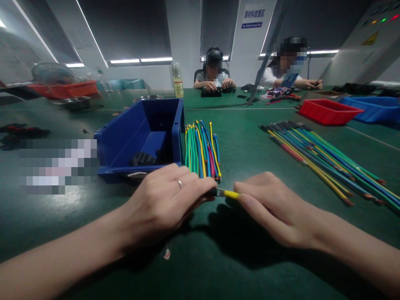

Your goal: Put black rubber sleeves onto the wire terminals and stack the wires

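My left hand (175,193), with a ring on one finger, is closed around a short black sleeve (213,192); most of it is hidden by the fingers. My right hand (271,208) pinches a yellow cable (231,194), whose metal end touches the sleeve's opening. How far the metal reaches inside cannot be seen. Just beyond my left hand lies a bundle of short cables (200,154) in green, blue, yellow and red. Beside it stands a blue bin (109,143) with black pieces (143,158) at its bottom.
More cables (325,158) with black ends lie fanned out at the right. A red tray (328,112) and a blue tray (375,109) stand behind them. A bottle (178,81) stands farther back. Two people (214,77) sit across the green table (237,137).
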Tool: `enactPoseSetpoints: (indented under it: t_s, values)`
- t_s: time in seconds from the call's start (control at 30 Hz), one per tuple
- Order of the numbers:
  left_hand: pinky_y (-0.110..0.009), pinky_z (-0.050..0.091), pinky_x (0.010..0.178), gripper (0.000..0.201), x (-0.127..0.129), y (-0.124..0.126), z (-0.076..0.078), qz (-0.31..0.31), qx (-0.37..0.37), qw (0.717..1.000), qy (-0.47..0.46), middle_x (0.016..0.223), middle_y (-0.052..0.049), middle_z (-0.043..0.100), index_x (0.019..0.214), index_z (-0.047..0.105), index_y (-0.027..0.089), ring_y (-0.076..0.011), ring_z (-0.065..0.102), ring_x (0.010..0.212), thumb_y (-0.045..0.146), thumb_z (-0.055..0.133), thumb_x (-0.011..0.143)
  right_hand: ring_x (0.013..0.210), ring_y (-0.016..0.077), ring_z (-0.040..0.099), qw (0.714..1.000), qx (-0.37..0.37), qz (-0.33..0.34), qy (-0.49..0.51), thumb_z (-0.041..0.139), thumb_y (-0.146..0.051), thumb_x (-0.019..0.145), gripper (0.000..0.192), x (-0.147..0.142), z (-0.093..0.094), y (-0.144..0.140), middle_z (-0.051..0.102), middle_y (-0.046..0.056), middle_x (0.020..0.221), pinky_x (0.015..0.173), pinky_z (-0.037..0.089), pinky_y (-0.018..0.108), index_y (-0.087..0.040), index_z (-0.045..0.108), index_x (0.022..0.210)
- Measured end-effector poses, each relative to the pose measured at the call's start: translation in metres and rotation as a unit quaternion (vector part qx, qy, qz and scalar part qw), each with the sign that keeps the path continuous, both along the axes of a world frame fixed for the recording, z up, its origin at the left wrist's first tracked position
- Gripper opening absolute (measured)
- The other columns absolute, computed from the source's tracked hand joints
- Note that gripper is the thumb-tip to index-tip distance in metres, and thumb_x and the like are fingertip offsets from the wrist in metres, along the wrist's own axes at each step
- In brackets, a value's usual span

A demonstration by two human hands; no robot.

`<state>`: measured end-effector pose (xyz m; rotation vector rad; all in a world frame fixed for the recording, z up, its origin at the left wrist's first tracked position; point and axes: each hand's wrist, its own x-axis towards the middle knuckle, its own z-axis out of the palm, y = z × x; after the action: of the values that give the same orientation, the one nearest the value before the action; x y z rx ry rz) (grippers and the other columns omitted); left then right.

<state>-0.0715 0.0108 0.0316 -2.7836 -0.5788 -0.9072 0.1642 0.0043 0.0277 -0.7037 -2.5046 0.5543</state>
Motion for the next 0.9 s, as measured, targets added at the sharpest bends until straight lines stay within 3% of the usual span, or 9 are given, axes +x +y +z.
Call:
enactPoseSetpoints:
  t_s: [0.2, 0.37, 0.5, 0.7, 0.9]
  values:
    - [-0.031, 0.034, 0.057, 0.024, 0.003, -0.002, -0.005, 0.013, 0.052, 0.996, 0.068, 0.068, -0.002, 0.059, 0.113, 0.056, 0.009, -0.0160, 0.048, 0.064, 0.016, 0.048, 0.092, 0.053, 0.0096, 0.028, 0.998, 0.002, -0.005, -0.069, 0.030, -0.026, 0.097, 0.027, -0.002, -0.001, -0.001, 0.034, -0.005, 0.061, 0.056, 0.024, 0.028, -0.021, 0.033, 0.071]
    - [-0.032, 0.036, 0.060, 0.023, 0.004, -0.001, -0.007, 0.024, 0.040, 0.995, 0.089, 0.076, -0.003, 0.064, 0.111, 0.057, 0.011, -0.0166, 0.050, 0.069, 0.023, 0.049, 0.092, 0.053, 0.0100, 0.028, 0.995, -0.007, -0.018, -0.101, 0.028, -0.028, 0.098, 0.027, -0.002, -0.001, -0.001, 0.034, -0.005, 0.061, 0.056, 0.023, 0.028, -0.021, 0.033, 0.073]
    - [-0.031, 0.034, 0.060, 0.020, 0.003, 0.000, -0.007, 0.006, 0.021, 0.996, 0.092, 0.073, -0.003, 0.060, 0.106, 0.057, 0.011, -0.0161, 0.048, 0.068, 0.017, 0.043, 0.094, 0.053, 0.0103, 0.029, 0.994, -0.002, -0.004, -0.111, 0.028, -0.027, 0.098, 0.027, -0.002, -0.001, -0.002, 0.036, -0.005, 0.062, 0.057, 0.024, 0.028, -0.021, 0.034, 0.073]
    - [-0.030, 0.035, 0.058, 0.018, 0.003, -0.001, -0.006, 0.001, 0.017, 0.999, 0.050, 0.071, -0.003, 0.058, 0.104, 0.057, 0.011, -0.0150, 0.046, 0.064, 0.013, 0.043, 0.093, 0.052, 0.0110, 0.033, 0.991, 0.075, -0.030, -0.107, 0.030, -0.027, 0.098, 0.025, -0.004, -0.004, -0.003, 0.044, -0.003, 0.063, 0.053, 0.023, 0.028, -0.021, 0.039, 0.075]
    - [-0.028, 0.048, 0.072, 0.026, 0.004, -0.003, -0.004, 0.022, -0.027, 0.999, -0.002, 0.089, -0.008, 0.064, 0.114, 0.055, 0.006, -0.0160, 0.057, 0.081, 0.015, 0.052, 0.090, 0.054, 0.0096, 0.045, 0.985, 0.136, -0.093, -0.054, 0.035, -0.024, 0.098, 0.020, -0.001, -0.010, 0.003, 0.055, -0.001, 0.068, 0.052, 0.029, 0.024, -0.017, 0.051, 0.088]
